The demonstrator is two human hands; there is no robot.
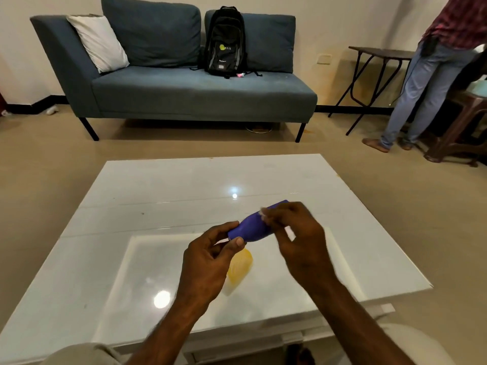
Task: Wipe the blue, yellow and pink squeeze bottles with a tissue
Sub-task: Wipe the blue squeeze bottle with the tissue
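The left hand (208, 259) grips the near end of a blue plastic squeeze bottle (250, 229), its fingers (237, 242) curled round it, thumb pressed on the near side. The right hand (297, 233) has its fingers (276, 214) bunched close, pinching a small white paper tissue (263, 216) against the bottle's farther part. The bottle hangs tilted between both hands, above the glossy white bench (158, 185). A translucent yellow plastic squeeze bottle (239, 267) lies on the bench just below the left hand. I cannot tell what either bottle contains.
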